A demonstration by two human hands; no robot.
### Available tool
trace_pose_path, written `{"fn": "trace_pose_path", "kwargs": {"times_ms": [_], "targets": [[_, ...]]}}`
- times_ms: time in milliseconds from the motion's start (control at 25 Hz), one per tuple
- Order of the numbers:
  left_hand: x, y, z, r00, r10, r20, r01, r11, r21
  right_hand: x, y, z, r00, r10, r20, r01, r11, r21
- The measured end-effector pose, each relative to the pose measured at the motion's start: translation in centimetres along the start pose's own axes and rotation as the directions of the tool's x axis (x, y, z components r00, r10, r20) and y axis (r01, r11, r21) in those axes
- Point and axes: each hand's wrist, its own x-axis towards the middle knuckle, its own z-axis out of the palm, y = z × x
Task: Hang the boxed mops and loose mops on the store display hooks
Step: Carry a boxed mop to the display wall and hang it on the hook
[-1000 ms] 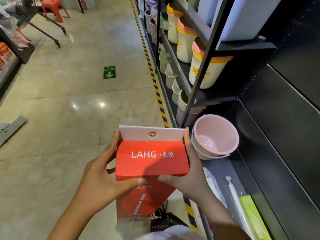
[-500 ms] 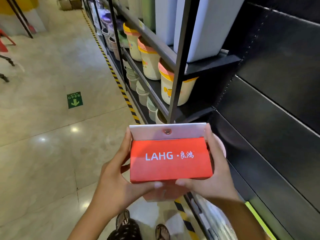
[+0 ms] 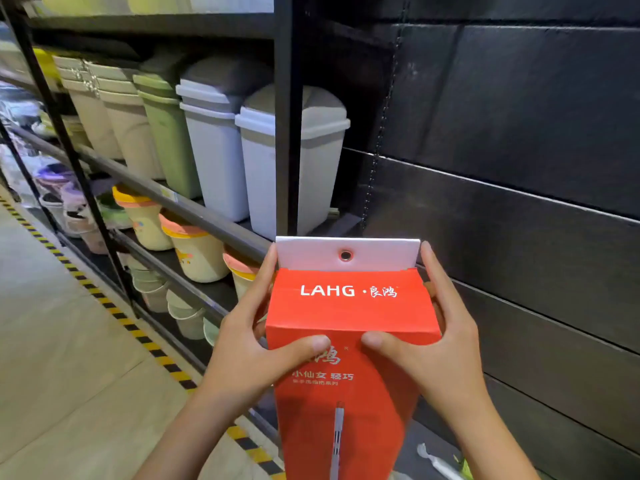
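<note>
I hold a tall red boxed mop (image 3: 349,313) upright in front of me, printed "LAHG" in white. Its white top flap carries a metal eyelet (image 3: 345,255). My left hand (image 3: 252,348) grips the box's left side with the thumb across the front. My right hand (image 3: 440,344) grips the right side the same way. The box is in front of a black slatted display wall (image 3: 519,209). No hooks show on the wall in this view.
A black shelf upright (image 3: 287,116) stands just left of the box. Lidded white, green and beige bins (image 3: 214,150) fill the shelf to the left, with small buckets (image 3: 194,251) on lower shelves. A yellow-black striped line (image 3: 114,313) marks the floor edge.
The view has swung up from the floor and low shelf to the bins and black wall. The box has risen with both hands still on it.
</note>
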Motion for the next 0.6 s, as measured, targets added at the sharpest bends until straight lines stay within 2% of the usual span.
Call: {"fn": "trace_pose_path", "kwargs": {"times_ms": [200,400,600], "targets": [[5.9,2.7,-1.4,0.983,0.134,0.128,-0.123,0.988,-0.092,2.5,-4.8,0.0,0.985,-0.090,-0.148,0.089,0.996,-0.012],[11.0,6.7,-1.1,0.946,0.274,0.173,-0.244,0.954,-0.174,5.8,-9.3,-1.8,0.966,-0.132,-0.221,0.122,0.991,-0.057],[17.7,10.2,0.6,0.904,0.374,0.206,-0.310,0.907,-0.286,11.8,-12.5,-4.9,0.969,-0.174,-0.176,0.162,0.984,-0.080]]}}
